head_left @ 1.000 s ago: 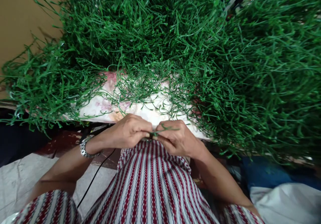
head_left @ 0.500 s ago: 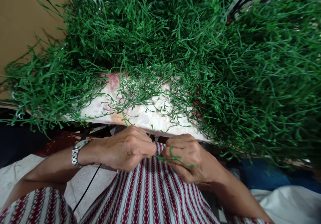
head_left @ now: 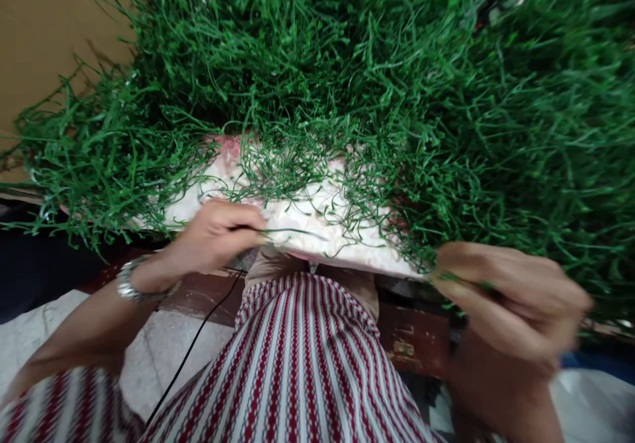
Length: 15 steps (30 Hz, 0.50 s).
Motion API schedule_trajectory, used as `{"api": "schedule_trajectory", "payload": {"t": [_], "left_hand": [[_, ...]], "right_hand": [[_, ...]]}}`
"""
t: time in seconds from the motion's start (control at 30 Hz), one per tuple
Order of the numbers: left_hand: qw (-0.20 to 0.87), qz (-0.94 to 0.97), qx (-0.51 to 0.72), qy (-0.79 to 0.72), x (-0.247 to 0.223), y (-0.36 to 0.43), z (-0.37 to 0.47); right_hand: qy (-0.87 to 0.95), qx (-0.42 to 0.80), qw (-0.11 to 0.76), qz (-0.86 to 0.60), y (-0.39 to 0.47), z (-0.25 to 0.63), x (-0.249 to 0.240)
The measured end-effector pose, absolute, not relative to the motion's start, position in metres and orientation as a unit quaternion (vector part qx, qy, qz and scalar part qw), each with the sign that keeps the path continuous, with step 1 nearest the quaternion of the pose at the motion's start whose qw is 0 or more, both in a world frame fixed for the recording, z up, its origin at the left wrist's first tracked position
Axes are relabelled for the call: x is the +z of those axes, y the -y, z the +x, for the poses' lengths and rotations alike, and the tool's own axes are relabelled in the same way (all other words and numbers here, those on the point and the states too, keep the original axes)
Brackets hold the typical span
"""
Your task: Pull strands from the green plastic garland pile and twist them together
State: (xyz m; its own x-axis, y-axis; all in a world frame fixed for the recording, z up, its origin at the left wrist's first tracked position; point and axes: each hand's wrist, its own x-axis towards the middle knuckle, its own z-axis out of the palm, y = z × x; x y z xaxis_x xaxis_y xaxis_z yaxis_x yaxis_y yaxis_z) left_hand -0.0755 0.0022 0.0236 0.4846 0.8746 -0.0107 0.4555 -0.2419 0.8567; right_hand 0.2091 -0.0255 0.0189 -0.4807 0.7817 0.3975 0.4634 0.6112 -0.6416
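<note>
My left hand (head_left: 218, 235) is closed in a pinch over the front edge of a white patterned surface (head_left: 367, 254). Between its thumb and fingers is a thin green stem (head_left: 292, 232), which sticks out to the right. My right hand (head_left: 510, 297), smeared by motion, is at the front of the right-hand heap. Its fingers are pressed together on a small green sprig (head_left: 449, 276), mostly hidden by the hand. Loose short green stems (head_left: 292, 165) lie scattered on the surface ahead of my hands.
A large heap of green stems (head_left: 317, 53) fills the back, spreading into heaps on the left (head_left: 104, 159) and right (head_left: 536, 145). Cardboard (head_left: 54, 40) stands at the back left. A reddish-brown wooden piece (head_left: 411, 340) runs below the surface. A black cord (head_left: 198, 337) hangs at the lower left.
My hands were together at the front edge, around a green sprig. Now they are far apart: the left has moved left and up with a stem, the right well to the right.
</note>
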Motion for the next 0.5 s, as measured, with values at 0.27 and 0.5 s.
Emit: {"api": "schedule_trajectory", "payload": {"t": [0.27, 0.5], "left_hand": [[0.566, 0.627, 0.313, -0.435, 0.005, -0.012, -0.04], [0.615, 0.567, 0.346, -0.425, -0.013, -0.011, -0.031]], "right_hand": [[0.826, 0.265, 0.374, -0.327, 0.003, 0.17, -0.01], [0.746, 0.349, 0.432, -0.369, 0.004, 0.139, -0.035]]}}
